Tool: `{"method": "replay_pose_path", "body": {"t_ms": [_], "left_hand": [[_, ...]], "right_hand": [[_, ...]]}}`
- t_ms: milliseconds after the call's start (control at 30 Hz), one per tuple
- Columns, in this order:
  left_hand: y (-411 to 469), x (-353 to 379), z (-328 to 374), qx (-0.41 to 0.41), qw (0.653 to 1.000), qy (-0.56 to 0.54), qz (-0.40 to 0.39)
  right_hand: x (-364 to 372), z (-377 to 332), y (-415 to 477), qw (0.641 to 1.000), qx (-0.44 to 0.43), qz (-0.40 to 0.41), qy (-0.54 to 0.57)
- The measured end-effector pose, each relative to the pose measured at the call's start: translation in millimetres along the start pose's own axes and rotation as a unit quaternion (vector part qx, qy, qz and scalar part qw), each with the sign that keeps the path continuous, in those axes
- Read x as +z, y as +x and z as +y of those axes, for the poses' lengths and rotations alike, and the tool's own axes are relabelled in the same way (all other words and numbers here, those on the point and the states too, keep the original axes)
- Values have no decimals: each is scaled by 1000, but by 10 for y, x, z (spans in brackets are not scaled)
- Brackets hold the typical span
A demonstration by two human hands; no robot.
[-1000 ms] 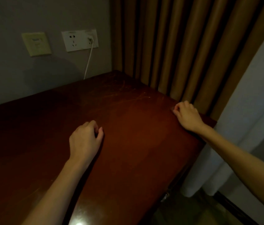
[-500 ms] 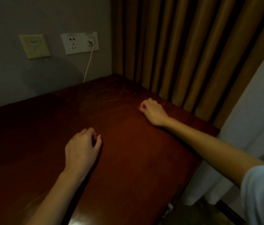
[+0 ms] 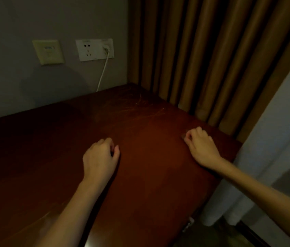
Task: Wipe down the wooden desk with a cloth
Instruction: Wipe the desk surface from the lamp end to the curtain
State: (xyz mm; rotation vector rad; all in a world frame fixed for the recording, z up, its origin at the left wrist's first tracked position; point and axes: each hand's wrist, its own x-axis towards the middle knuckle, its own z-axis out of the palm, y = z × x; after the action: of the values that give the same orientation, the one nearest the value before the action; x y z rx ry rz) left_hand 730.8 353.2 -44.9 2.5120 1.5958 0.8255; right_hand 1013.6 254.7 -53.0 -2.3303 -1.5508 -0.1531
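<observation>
Down at the bottom of the view, two bare forearms reach in over the wooden desk (image 3: pixel 149 175), whose dark red-brown top fills the lower half of the scene. A small metal fitting (image 3: pixel 188 224) shows under its near right edge, too blurred to identify.

The left hand (image 3: pixel 99 157) rests on the desktop at the middle, knuckles up, fingers curled under, thumb alongside, with nothing visible in it. The right hand (image 3: pixel 201 145) rests close to the desk's right end, fingers curled down. A small dull grey patch (image 3: pixel 183 137) shows at its fingertips; whether it is the cloth, and whether the fingers pinch it, cannot be told.

The desk's long axis runs along the grey wall (image 3: pixel 16 77) and off the left side, so its left part is cut off. Fine pale scratches (image 3: pixel 140 107) mark the far right corner.

A white sheer curtain (image 3: pixel 274 139) hangs just beside the right end, with brown pleated curtains (image 3: pixel 212 59) behind it. On the wall, a white socket plate (image 3: pixel 87 50) holds a plug, and its white cable (image 3: pixel 102 75) drops behind the desk. A yellowish plate (image 3: pixel 48 52) sits to the left of the socket plate.
</observation>
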Motion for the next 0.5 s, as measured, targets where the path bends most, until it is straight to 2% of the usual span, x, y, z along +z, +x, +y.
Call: {"method": "replay_pose_path", "body": {"t_ms": [167,233,300,400,500], "left_hand": [[73,-138,-63,-90,986,-136,-34],[139,-237,-174,-119,985,-124,-18],[198,-321,-343,-158,983,-96,15],[213,-319,-594,-201,975,-77,57],[205,-261,-673,-211,973,-70,54]], "right_hand": [[-46,-1009,-682,978,-194,-64,53],[-23,-1362,-773,957,-261,-96,79],[54,-1692,-750,940,-315,-95,97],[262,-2120,-526,927,-350,-84,109],[454,-2430,-136,935,-333,-79,90]]}}
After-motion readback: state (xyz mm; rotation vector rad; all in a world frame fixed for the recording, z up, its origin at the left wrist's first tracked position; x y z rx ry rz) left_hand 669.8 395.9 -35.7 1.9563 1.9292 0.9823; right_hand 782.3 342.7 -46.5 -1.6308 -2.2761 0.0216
